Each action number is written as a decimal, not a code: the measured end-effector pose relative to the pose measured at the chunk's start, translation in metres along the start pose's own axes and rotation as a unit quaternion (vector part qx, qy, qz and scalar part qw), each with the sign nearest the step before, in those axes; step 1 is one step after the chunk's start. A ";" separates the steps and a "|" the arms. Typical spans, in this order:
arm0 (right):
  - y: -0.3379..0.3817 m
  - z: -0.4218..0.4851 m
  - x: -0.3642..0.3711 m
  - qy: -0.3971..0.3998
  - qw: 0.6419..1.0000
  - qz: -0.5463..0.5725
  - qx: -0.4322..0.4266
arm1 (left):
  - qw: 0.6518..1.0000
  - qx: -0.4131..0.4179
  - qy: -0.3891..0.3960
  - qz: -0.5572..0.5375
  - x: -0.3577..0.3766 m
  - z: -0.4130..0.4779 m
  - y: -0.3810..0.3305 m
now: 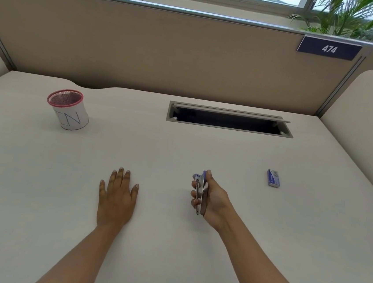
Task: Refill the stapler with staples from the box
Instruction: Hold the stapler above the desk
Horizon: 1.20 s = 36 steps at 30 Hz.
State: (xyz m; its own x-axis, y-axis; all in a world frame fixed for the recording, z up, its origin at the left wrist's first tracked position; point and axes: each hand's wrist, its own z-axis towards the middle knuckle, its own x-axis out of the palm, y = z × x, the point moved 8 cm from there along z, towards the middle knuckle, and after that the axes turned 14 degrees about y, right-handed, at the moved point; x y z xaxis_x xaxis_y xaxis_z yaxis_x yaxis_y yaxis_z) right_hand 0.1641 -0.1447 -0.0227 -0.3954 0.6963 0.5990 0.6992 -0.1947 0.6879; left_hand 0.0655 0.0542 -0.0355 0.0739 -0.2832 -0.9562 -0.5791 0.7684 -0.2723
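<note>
**Desk 474: stapler in right hand, staple box lying to the right**

While the left hand (117, 197) lies flat on the desk (179, 154), palm down and fingers spread, holding nothing, the right hand (212, 197) is curled around the stapler (200, 194).

- Stapler: metal body with a purple end, held roughly on end above the desktop, purple end pointing away from the person. Fingers wrap its left side; the thumb runs along the top. Whether its magazine is open cannot be told.
- Staple box (273, 178): small, blue and white, lying on the desk to the right of the right hand and well apart from it. Bare desktop lies between the two.
- Mesh cup (68, 109): pink rim, white paper wrap with handwriting, upright at the far left, well apart from both hands.
- Cable hatch (229, 119): long recessed slot in the desktop, lid raised, beyond the right hand toward the back edge.
- Partition (167, 51): tan panel along the back edge of the desk, with a dark number plate (328, 48) reading 474 at its upper right. Cream side panels rise at the left and right desk edges.
- Open surface: the wide middle of the desk between the hands, and the strip from hands to hatch, carries no items.
- Plants (355, 18): green leaves behind the partition, below a window.
</note>
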 end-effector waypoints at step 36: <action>0.004 -0.007 0.008 0.012 1.000 -0.003 -0.007 | 1.000 0.010 -0.012 0.016 -0.004 -0.002 -0.003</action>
State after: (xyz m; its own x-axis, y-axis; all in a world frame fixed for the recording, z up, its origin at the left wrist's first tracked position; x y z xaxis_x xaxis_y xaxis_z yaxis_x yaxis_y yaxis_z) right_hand 0.1594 -0.1444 -0.0124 -0.4140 0.6807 0.6044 0.6881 -0.2007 0.6973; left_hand 0.0652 0.0514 -0.0301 0.0752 -0.2444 -0.9667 -0.5652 0.7883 -0.2433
